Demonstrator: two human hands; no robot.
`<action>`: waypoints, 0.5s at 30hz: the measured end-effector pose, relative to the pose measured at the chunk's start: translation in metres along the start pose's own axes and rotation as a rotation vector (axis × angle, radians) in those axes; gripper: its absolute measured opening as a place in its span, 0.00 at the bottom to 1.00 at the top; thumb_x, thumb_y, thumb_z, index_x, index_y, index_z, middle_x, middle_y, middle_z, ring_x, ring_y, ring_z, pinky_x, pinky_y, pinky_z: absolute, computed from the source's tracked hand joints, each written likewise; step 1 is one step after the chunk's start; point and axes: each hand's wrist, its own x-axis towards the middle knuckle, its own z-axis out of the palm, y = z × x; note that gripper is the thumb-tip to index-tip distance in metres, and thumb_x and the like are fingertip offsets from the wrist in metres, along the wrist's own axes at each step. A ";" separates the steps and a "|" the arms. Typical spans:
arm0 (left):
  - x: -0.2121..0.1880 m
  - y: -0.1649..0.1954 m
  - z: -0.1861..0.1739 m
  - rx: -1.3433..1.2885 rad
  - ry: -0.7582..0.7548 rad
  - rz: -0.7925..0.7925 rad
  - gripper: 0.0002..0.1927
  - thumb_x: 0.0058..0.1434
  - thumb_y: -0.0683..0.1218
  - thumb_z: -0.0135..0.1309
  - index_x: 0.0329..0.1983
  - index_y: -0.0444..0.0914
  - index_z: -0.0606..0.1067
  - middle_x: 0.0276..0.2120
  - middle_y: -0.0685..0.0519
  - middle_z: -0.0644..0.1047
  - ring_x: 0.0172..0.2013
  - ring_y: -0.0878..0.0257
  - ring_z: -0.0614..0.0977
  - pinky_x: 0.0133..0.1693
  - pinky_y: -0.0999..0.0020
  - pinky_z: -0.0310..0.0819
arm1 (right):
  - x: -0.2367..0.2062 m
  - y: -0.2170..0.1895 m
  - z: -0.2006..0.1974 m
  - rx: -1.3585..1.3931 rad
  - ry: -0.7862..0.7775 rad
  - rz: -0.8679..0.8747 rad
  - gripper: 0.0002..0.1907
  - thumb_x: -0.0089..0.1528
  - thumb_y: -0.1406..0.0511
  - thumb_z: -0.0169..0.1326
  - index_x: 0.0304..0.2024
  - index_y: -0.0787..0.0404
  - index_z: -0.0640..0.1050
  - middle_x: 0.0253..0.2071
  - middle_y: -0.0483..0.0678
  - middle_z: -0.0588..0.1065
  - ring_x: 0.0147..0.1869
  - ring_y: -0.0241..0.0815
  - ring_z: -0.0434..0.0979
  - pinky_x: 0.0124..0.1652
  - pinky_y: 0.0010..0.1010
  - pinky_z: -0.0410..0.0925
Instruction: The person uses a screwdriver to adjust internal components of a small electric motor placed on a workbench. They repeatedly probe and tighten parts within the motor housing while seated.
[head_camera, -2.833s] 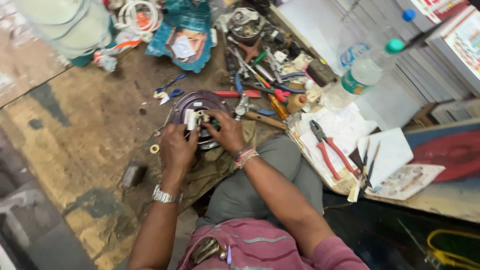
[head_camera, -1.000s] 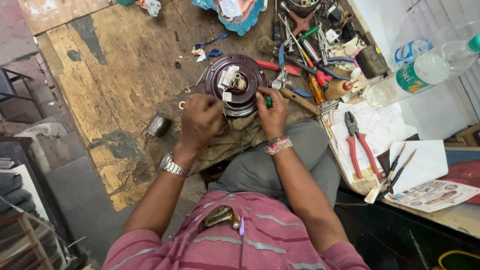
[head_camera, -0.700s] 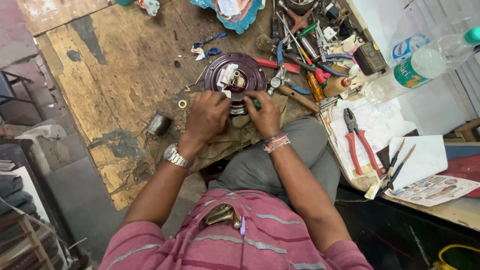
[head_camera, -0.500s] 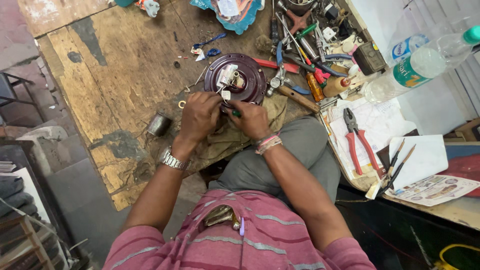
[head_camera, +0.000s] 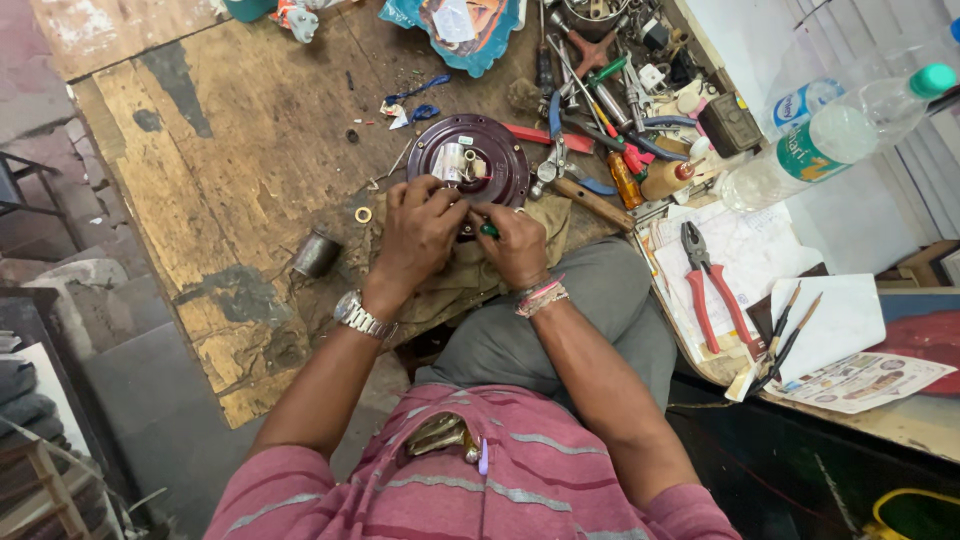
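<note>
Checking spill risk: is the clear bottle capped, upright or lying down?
Capped, lying down: bottle rests on its side, green cap on.

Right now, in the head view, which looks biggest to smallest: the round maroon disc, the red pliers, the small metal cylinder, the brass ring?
1. Maroon disc, partly hidden by the hands.
2. Red pliers, long but thin, so close to the disc; unsure.
3. Metal cylinder.
4. Brass ring, clearly the smallest.

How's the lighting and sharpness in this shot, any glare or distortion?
Head view: light is even and soft, shadows faint. The left hand, right hand and purple disc are sharp. The white wall at top right is washed out, the bottle glints, and wide-angle bending shows at the edges.
</note>
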 end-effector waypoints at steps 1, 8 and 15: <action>0.000 -0.003 0.002 -0.014 0.000 0.006 0.09 0.62 0.45 0.57 0.45 0.41 0.81 0.46 0.55 0.80 0.54 0.56 0.76 0.54 0.56 0.63 | 0.000 0.000 -0.001 0.003 0.001 0.009 0.09 0.60 0.68 0.65 0.43 0.59 0.81 0.35 0.51 0.80 0.36 0.51 0.81 0.36 0.38 0.73; -0.001 -0.011 0.008 -0.122 -0.027 0.014 0.05 0.60 0.43 0.58 0.39 0.40 0.79 0.42 0.57 0.80 0.50 0.57 0.77 0.48 0.57 0.67 | -0.003 0.004 -0.005 0.036 -0.004 0.063 0.07 0.61 0.68 0.64 0.39 0.60 0.80 0.35 0.51 0.80 0.38 0.51 0.81 0.37 0.38 0.72; -0.003 -0.011 0.007 -0.121 -0.047 -0.007 0.04 0.62 0.44 0.59 0.38 0.40 0.79 0.41 0.57 0.80 0.47 0.57 0.77 0.46 0.56 0.68 | 0.012 -0.016 -0.014 -0.008 0.106 0.064 0.11 0.61 0.66 0.67 0.41 0.60 0.78 0.33 0.50 0.79 0.33 0.47 0.80 0.33 0.36 0.70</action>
